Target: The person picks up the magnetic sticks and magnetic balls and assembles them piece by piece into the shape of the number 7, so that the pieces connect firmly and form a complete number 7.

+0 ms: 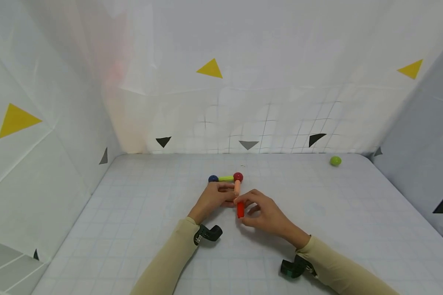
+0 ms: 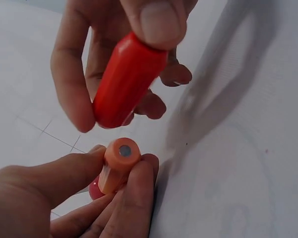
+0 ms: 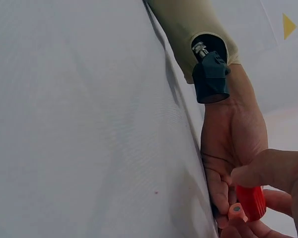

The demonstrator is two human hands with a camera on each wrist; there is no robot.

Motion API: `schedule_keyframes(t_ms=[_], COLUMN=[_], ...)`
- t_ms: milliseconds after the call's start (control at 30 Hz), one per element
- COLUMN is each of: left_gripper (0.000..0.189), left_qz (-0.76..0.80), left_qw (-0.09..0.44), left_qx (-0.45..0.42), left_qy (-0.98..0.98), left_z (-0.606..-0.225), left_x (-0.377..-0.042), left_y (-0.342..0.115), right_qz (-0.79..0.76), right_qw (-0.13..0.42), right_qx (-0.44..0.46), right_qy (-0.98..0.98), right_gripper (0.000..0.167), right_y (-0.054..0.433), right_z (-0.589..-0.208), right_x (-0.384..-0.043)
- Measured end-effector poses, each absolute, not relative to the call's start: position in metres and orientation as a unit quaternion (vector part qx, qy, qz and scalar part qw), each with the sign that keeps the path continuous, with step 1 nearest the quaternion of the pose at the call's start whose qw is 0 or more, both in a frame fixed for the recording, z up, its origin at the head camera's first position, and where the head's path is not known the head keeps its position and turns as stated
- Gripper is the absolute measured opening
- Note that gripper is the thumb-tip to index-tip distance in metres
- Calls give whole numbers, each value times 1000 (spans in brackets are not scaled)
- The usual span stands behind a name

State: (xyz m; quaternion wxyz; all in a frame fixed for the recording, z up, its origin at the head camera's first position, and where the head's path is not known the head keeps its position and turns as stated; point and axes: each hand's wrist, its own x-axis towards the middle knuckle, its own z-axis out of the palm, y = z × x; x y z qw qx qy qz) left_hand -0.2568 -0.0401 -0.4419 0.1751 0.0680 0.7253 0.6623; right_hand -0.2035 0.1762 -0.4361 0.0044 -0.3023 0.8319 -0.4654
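Observation:
In the head view, my left hand [image 1: 215, 197] pinches an orange magnetic rod [image 1: 237, 187] between thumb and fingers. A silvery disc shows in the near end of that rod in the left wrist view. Its far end meets a red ball [image 1: 238, 176], which joins a yellow-green rod [image 1: 226, 178] leading left to a dark blue ball [image 1: 213, 178]. My right hand [image 1: 266, 213] holds a red rod [image 2: 130, 82] lengthwise between thumb and fingertips. In the left wrist view, a small gap separates the red rod from the orange rod's end.
A green ball [image 1: 335, 160] lies toward the back right of the white gridded table [image 1: 140, 229]. White sheet walls [image 1: 280, 61] with yellow and black triangles stand behind and at both sides. Each wrist carries a dark camera mount [image 1: 208, 233].

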Motion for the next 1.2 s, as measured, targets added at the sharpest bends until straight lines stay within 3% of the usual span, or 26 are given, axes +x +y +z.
schedule_keyframes(t_ms=[400, 700, 933, 1200], left_gripper=[39, 39, 40, 39], left_qz=[653, 666, 659, 660], left_qw=[170, 176, 171, 176], left_qx=[70, 72, 67, 67], left_qy=[734, 721, 730, 727], left_z=[-440, -442, -442, -444], left_x=[-257, -258, -257, -258], left_y=[-41, -41, -41, -41], right_qz=[-541, -524, -535, -555], right_qw=[92, 55, 60, 77], right_qx=[-278, -229, -220, -224], right_qy=[788, 818, 813, 797], right_gripper=[48, 33, 23, 28], right_y=[182, 185, 186, 189], right_z=[-435, -435, -435, -439], right_x=[-206, -208, -209, -210])
